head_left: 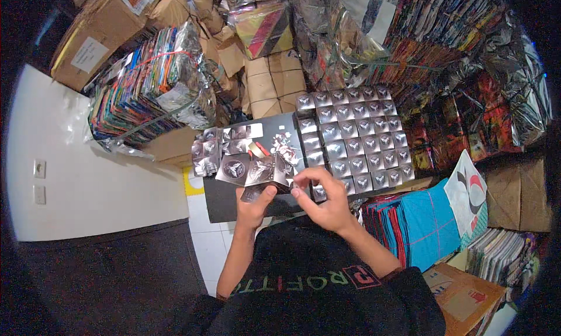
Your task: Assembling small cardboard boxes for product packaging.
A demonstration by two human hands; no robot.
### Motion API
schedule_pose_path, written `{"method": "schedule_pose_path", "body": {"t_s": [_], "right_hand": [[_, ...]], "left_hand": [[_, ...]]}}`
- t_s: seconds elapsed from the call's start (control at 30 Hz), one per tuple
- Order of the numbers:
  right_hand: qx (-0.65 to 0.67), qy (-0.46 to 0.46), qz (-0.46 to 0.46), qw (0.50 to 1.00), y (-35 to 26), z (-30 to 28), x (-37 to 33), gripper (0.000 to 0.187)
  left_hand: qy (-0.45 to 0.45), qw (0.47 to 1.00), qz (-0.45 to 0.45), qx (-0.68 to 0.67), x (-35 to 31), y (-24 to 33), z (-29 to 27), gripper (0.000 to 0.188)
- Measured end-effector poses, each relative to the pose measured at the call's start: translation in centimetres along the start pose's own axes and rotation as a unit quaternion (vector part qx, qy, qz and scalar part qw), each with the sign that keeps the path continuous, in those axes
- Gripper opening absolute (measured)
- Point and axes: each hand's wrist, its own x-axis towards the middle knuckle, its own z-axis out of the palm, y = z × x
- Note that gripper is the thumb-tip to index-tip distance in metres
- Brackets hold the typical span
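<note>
A dark, glossy printed carton (261,170), partly folded with its flaps spread, is held over the front of the black table. My left hand (252,210) grips its lower edge, thumb on top. At the carton's right end is my right hand (325,201), thumb and forefinger drawn together; what they pinch is too small to make out. Just beyond the carton lie a red-and-gold roll that looks like tape (257,149) and a heap of small pale scraps (283,148). More dark carton pieces (236,138) lie behind and to the left.
Rows of finished-looking dark boxes (362,143) cover the right of the black table (221,198). A small box group (205,152) stands at its left end. Tied bundles (146,85) and wrapped paper parcels (274,82) pile up behind. A blue-topped stack (425,219) sits near right.
</note>
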Motion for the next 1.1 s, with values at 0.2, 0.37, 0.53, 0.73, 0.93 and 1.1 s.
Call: {"method": "schedule_pose_path", "body": {"t_s": [0.2,0.37,0.53,0.73,0.93,1.1], "right_hand": [[0.054,-0.042,0.055,0.996,0.2,0.5,-0.8,0.031],[0.086,0.055,0.067,0.992,-0.1,1.5,-1.2,0.026],[-0.066,0.035,-0.015,0.997,-1.0,0.4,-0.2,0.015],[-0.05,-0.003,0.013,0.999,-0.8,-0.2,0.1,0.014],[0.119,-0.021,0.159,0.98,0.4,0.4,-1.0,0.032],[0.106,-0.022,0.185,0.977,0.9,0.4,-1.3,0.056]], "left_hand": [[-0.006,1.0,-0.007,-0.008,-0.2,0.4,-0.3,0.048],[-0.017,1.0,0.019,0.012,-0.5,0.5,-0.2,0.047],[-0.013,0.998,0.037,0.054,-0.9,1.6,0.2,0.045],[-0.024,0.995,0.03,0.089,-1.4,1.5,-0.5,0.05],[-0.042,0.998,-0.004,0.042,-1.7,1.0,-0.3,0.058],[-0.057,0.994,-0.047,-0.081,-1.9,0.2,-0.3,0.067]]}}
